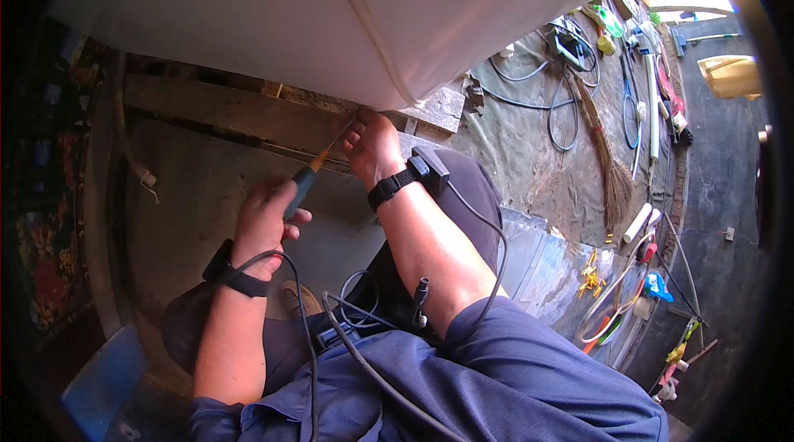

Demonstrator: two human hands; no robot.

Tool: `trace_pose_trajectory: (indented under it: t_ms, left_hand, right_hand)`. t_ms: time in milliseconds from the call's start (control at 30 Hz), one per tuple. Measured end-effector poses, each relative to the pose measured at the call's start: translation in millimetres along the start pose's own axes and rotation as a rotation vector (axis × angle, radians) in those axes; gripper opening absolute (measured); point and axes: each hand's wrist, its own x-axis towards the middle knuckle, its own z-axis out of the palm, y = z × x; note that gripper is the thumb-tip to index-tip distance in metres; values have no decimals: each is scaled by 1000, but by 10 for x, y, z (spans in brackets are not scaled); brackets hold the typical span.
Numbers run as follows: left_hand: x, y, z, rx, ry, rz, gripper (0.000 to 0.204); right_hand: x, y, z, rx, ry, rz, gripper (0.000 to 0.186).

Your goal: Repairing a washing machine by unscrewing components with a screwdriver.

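My left hand (267, 217) grips a screwdriver-like tool (304, 185) with a dark green and orange handle; its thin shaft slants up toward my right hand (372, 143). The fingers of my right hand are curled near the tool's tip, just beneath a large white panel-like body (248, 12) with a pale cord across it; what they hold is too small or hidden to make out. A worn wooden rail (215, 103) runs behind both hands, under the white body. Black straps and devices with cables are on both my wrists.
Cables (562, 136), a straw broom (610, 177) and assorted tools lie on a grey tarp (521, 177) at right. Yellow small pieces (590, 277) and tubing sit on a metal sheet (538, 272). A blue board (103, 376) is at lower left. My knees are below my hands.
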Motion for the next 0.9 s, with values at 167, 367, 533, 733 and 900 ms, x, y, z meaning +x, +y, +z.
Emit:
trace_pose_trajectory:
  t_ms: [167, 367, 533, 733, 900]
  left_hand:
    - [11, 38, -13, -9, 26, 24, 27]
    - [7, -60, 2, -18, 12, -4, 27]
    - [5, 30, 21, 4, 64, 56, 27]
    - [-2, -40, -8, -95, -59, -67, 29]
    - [-1, 19, -4, -20, 36, -17, 25]
  right_hand:
    - [-4, -6, 15, 45, -26, 2, 22]
    - [34, 7, 13, 10, 0, -14, 21]
    - [45, -2, -10, 15, -2, -8, 22]
    - [57, 21, -6, 53, -38, -9, 24]
    - [126, 41, -65, 37, -12, -21, 24]
